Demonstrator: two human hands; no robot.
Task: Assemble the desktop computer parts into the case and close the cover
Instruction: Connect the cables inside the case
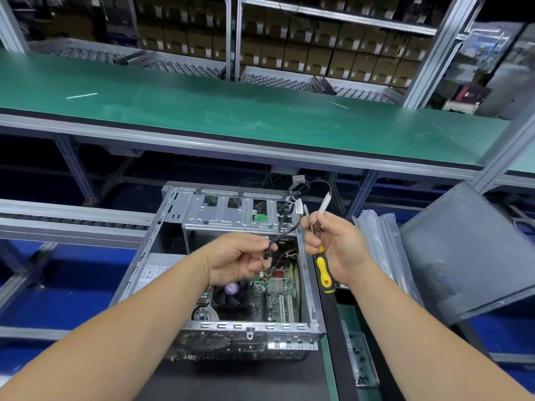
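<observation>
Open grey metal computer case (231, 285) is seen on the bench, motherboard exposed. A thin black cable (285, 233) is pinched by the left hand (240, 259); a yellow-and-black-handled screwdriver (322, 270) is gripped by the right hand (337, 247). Grey perforated side cover (469, 256) is leaned at right.

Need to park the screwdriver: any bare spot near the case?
Bare: the green shelf above the case, and the green mat strip between case and parts tray. Crowded: inside the case, and right, with bags and cover.

Long green conveyor belt (231, 111) across the room, metal shelving (333, 15) behind stacked with cardboard boxes (318, 56), dim light
</observation>
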